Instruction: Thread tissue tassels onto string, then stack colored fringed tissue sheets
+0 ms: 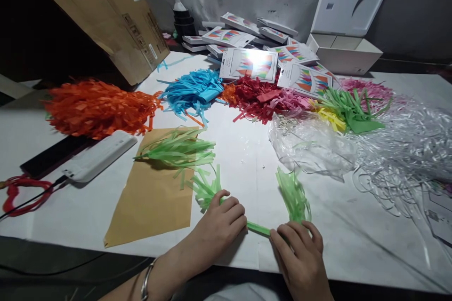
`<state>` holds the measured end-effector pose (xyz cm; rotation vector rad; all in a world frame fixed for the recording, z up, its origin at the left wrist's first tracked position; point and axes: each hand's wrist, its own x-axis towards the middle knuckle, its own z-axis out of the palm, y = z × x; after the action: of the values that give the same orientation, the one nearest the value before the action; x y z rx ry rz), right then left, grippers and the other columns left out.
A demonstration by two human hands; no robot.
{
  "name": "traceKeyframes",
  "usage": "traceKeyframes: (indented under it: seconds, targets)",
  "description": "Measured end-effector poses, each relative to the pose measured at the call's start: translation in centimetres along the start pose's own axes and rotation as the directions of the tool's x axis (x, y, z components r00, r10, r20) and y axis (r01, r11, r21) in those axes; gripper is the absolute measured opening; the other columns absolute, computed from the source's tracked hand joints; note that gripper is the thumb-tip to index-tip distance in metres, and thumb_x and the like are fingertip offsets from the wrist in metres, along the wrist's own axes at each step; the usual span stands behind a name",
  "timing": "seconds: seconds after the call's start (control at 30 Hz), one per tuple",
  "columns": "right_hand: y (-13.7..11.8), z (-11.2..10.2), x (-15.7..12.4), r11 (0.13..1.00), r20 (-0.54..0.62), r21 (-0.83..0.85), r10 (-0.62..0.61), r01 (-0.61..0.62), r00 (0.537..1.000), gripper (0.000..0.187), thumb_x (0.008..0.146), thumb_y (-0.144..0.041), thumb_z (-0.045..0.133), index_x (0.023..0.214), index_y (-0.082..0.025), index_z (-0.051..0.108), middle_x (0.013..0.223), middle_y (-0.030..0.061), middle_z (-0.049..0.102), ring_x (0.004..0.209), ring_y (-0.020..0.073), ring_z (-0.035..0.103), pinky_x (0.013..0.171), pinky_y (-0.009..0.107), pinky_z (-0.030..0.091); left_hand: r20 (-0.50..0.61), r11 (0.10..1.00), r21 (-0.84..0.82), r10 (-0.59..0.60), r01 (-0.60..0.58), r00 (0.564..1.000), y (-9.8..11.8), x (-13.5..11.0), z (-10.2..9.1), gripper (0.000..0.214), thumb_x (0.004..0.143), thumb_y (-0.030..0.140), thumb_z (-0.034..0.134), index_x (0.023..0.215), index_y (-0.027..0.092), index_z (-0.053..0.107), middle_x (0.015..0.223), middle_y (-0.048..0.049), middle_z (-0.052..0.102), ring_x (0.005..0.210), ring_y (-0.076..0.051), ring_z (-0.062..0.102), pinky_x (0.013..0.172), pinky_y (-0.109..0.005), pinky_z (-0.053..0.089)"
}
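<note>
**Green fringed strip held taut between both hands**

The green fringed tissue strip (pixel 258 229) lies at the near edge of the white counter (pixel 247 160). Its rolled middle bridges the gap between the hands, and its fringed ends fan out beyond the knuckles. The left hand (pixel 221 225) has its grip closed around the strip's left part. The right hand (pixel 300 254) pinches the right part, fingers together on it.

Just left of the strip lies a brown paper sheet (pixel 151 202) carrying another green tassel (pixel 176 150). Farther beyond the strip sit the orange fringe pile (pixel 95 108), blue fringe pile (pixel 192 89) and red fringe pile (pixel 257 96). Crumpled clear plastic wrappers (pixel 318 146) spread to its right.
</note>
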<state>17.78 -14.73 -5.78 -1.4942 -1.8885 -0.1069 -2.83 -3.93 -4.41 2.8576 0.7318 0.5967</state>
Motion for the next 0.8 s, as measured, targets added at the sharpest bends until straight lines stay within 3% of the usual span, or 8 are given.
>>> traceKeyframes:
  seconds: [0.17,0.43,0.53,0.7,0.8]
  targets:
    - [0.6,-0.3,-0.9,0.999,-0.013,-0.021,-0.029,0.029,0.999,0.022,0.099,-0.009,0.052,0.105,-0.018,0.070,0.090,0.0048,0.075,0.093,0.0228,0.066,0.100,0.044,0.037,-0.045,0.999,0.040,0.014,-0.012,0.999,0.6,-0.4,0.2,0.024,0.101,0.016,0.049,0.079,0.018,0.058,0.076,0.0005,0.060,0.079,-0.019,0.052,0.102,-0.047,0.031]
    - [1.2,-1.6,-1.5,1.000,0.061,0.027,-0.006,0.004,0.998,0.014,0.097,-0.013,0.059,0.103,-0.019,0.069,0.095,0.0038,0.075,0.095,0.0209,0.068,0.110,0.048,0.033,0.003,0.999,-0.008,-0.048,0.048,0.999,1.1,-1.2,0.0,0.017,0.099,0.015,0.053,0.084,0.019,0.058,0.081,0.0001,0.063,0.082,-0.020,0.053,0.099,-0.046,0.031]
    - [0.4,-1.3,-1.2,0.997,0.016,-0.002,0.077,-0.077,0.997,0.010,0.095,-0.012,0.060,0.097,-0.019,0.067,0.096,0.0048,0.074,0.095,0.0205,0.068,0.111,0.049,0.032,0.043,0.996,0.004,-0.087,0.087,0.995,1.5,-1.2,0.2,0.014,0.096,0.011,0.054,0.085,0.019,0.059,0.084,-0.0013,0.063,0.083,-0.021,0.053,0.096,-0.047,0.032]
    - [-0.9,-0.8,-0.8,0.964,-0.049,-0.096,0.245,-0.248,0.968,0.015,0.096,-0.014,0.057,0.083,-0.021,0.062,0.093,0.0056,0.070,0.093,0.0212,0.067,0.111,0.053,0.030,0.121,0.968,0.073,-0.248,0.241,0.961,2.4,-0.1,0.1,0.017,0.090,0.008,0.058,0.077,0.020,0.057,0.081,-0.0022,0.061,0.080,-0.023,0.052,0.089,-0.047,0.034]
    - [-1.0,-0.5,-0.8,0.956,-0.038,-0.127,0.260,-0.263,0.965,0.018,0.098,-0.017,0.052,0.086,-0.022,0.063,0.098,0.0055,0.071,0.097,0.0221,0.066,0.113,0.054,0.026,0.125,0.974,0.133,-0.197,0.181,0.972,2.5,0.8,-0.4,0.016,0.084,0.007,0.065,0.077,0.019,0.058,0.082,-0.0018,0.062,0.081,-0.023,0.052,0.089,-0.046,0.033]
